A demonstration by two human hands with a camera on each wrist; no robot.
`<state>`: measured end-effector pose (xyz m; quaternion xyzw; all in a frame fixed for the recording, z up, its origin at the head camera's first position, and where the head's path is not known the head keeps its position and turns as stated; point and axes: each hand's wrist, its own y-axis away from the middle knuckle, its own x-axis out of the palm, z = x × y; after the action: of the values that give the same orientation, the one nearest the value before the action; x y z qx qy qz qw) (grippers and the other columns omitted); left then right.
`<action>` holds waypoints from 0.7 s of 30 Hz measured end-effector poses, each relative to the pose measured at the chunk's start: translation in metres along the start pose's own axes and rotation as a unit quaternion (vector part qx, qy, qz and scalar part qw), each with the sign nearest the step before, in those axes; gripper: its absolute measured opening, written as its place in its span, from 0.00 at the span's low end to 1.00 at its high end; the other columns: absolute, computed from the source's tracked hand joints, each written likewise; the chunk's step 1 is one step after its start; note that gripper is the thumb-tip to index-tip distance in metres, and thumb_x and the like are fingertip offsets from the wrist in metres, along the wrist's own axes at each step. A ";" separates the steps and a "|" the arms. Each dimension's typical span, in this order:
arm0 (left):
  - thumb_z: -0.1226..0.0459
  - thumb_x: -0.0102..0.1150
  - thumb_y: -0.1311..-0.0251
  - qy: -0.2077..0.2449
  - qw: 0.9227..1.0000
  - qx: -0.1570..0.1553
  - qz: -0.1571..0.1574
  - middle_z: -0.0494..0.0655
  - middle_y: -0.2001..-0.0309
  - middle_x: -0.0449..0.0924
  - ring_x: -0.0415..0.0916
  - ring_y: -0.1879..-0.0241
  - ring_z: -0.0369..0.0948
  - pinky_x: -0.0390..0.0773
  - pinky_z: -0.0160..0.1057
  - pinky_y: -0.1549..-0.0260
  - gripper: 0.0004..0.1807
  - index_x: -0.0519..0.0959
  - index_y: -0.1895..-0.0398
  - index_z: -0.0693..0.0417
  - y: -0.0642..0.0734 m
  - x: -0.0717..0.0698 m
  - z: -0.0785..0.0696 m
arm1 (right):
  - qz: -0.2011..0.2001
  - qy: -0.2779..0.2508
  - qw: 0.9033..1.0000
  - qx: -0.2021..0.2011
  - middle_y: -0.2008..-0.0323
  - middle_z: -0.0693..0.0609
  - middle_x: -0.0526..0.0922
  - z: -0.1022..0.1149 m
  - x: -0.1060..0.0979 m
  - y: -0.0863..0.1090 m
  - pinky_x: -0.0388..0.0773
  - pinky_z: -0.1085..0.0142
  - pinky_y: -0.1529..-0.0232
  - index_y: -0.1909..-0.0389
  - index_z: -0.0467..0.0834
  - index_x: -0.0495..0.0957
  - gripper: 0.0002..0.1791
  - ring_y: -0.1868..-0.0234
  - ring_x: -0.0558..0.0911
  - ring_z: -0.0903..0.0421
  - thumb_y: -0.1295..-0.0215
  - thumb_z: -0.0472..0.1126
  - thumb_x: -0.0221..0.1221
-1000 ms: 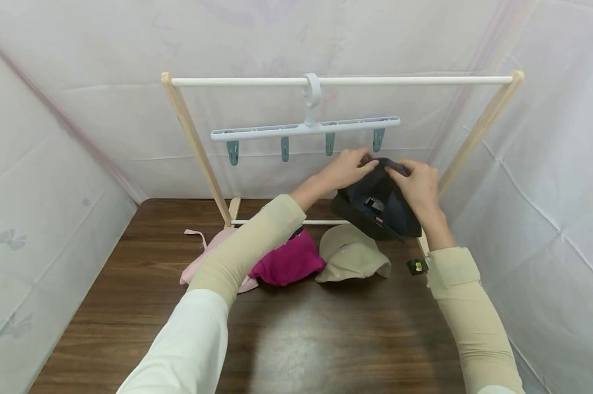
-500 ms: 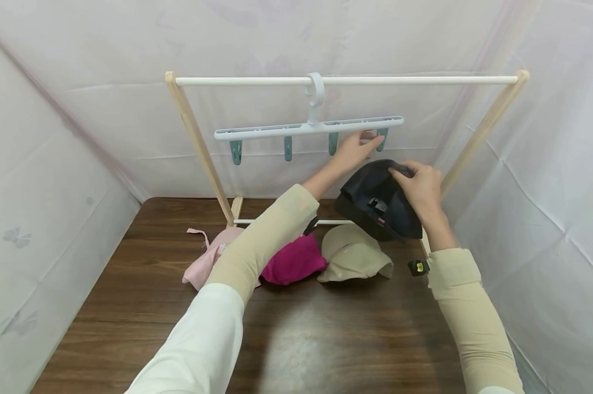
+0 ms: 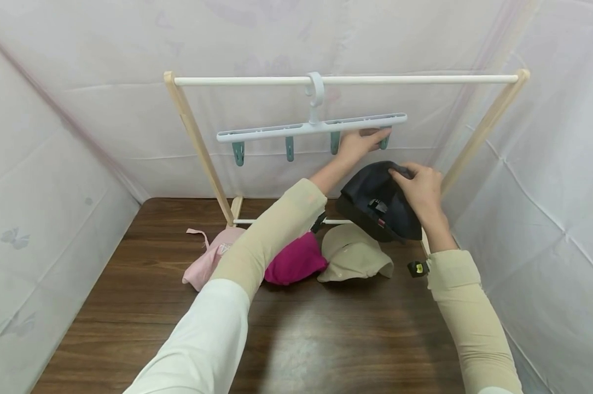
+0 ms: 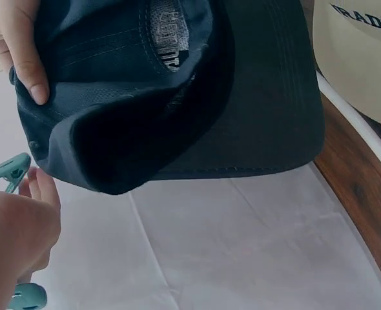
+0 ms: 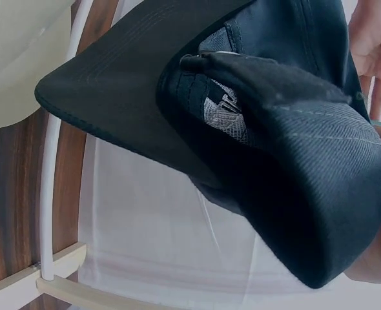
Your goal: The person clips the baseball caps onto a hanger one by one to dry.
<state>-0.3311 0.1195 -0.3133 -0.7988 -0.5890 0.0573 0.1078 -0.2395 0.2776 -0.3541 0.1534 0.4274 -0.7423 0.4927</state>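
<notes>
A dark navy baseball cap (image 3: 375, 189) hangs tilted from my right hand (image 3: 421, 189), which pinches its crown with thumb and fingers. The cap's inside faces me, and in the left wrist view its brim (image 4: 274, 84) points right. My left hand (image 3: 355, 146) reaches up to the hanger (image 3: 272, 132) and pinches the rightmost teal clip (image 3: 384, 142). Seen from the left wrist, that clip (image 4: 11, 168) has its jaws spread, just beside the cap's edge. Cap and clip are apart.
The hanger hooks over a white rail (image 3: 237, 81) on a wooden-legged rack. On the brown table (image 3: 326, 339) lie a pink hat (image 3: 213, 260), a magenta cap (image 3: 296, 260) and a beige cap (image 3: 350, 254). A fabric wall (image 3: 547, 191) stands close on the right.
My left hand has let go of the navy cap, moved up to the rightmost clip and taken hold of it. The hanger has shifted slightly right. My right hand keeps the cap nearly still.
</notes>
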 end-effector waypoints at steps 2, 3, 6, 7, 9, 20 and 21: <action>0.64 0.68 0.35 0.020 1.000 0.006 -0.001 0.53 0.43 0.77 0.81 0.47 0.41 0.84 0.30 0.56 0.27 0.70 0.35 0.59 -0.001 0.001 0.001 | -0.001 0.000 1.000 0.000 0.63 0.38 0.89 0.000 0.001 0.000 0.71 0.62 0.64 0.56 0.36 0.88 0.17 0.62 0.85 0.40 0.31 0.47 0.65; 0.64 0.68 0.35 0.029 1.000 0.004 -0.001 0.53 0.44 0.77 0.81 0.48 0.40 0.84 0.30 0.56 0.27 0.70 0.36 0.59 -0.001 0.002 0.001 | -0.001 0.001 1.000 0.000 0.63 0.38 0.89 0.000 0.001 0.001 0.71 0.62 0.64 0.56 0.36 0.88 0.17 0.62 0.86 0.40 0.31 0.47 0.65; 0.66 0.66 0.34 0.061 0.998 -0.011 0.005 0.54 0.46 0.79 0.82 0.49 0.41 0.84 0.32 0.55 0.24 0.72 0.38 0.61 0.000 0.002 0.001 | -0.002 0.002 1.000 0.003 0.63 0.38 0.89 0.000 0.001 0.001 0.71 0.62 0.64 0.56 0.36 0.88 0.17 0.62 0.85 0.40 0.31 0.47 0.65; 0.66 0.66 0.33 0.070 0.997 -0.018 0.009 0.54 0.46 0.79 0.82 0.49 0.42 0.84 0.32 0.55 0.23 0.73 0.38 0.62 0.000 0.002 0.001 | -0.002 0.002 1.000 0.005 0.62 0.39 0.89 0.001 0.001 0.001 0.72 0.62 0.64 0.56 0.37 0.88 0.17 0.62 0.86 0.40 0.31 0.48 0.65; 0.66 0.65 0.33 0.079 0.996 -0.031 0.017 0.53 0.46 0.80 0.82 0.48 0.42 0.84 0.32 0.54 0.22 0.74 0.38 0.62 0.001 0.002 0.001 | -0.003 0.003 1.000 0.007 0.62 0.39 0.89 0.001 0.001 0.001 0.71 0.63 0.64 0.56 0.37 0.88 0.17 0.62 0.85 0.41 0.31 0.48 0.65; 0.68 0.62 0.32 0.094 0.994 -0.055 0.030 0.57 0.44 0.79 0.83 0.47 0.47 0.84 0.32 0.54 0.22 0.74 0.36 0.63 0.008 0.008 -0.002 | -0.001 0.000 1.000 0.009 0.62 0.38 0.89 0.001 0.002 0.002 0.71 0.61 0.63 0.56 0.36 0.88 0.17 0.61 0.85 0.39 0.31 0.48 0.65; 0.68 0.63 0.32 0.095 0.993 -0.057 0.029 0.57 0.45 0.80 0.83 0.48 0.47 0.84 0.32 0.55 0.22 0.74 0.37 0.64 0.008 0.009 -0.002 | -0.001 0.001 1.000 0.010 0.62 0.38 0.89 0.001 0.002 0.002 0.71 0.61 0.63 0.56 0.36 0.88 0.17 0.61 0.85 0.39 0.31 0.48 0.65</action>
<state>-0.3205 0.1252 -0.3130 -0.8221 -0.5553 -0.0494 0.1156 -0.2386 0.2755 -0.3559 0.1587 0.4210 -0.7465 0.4902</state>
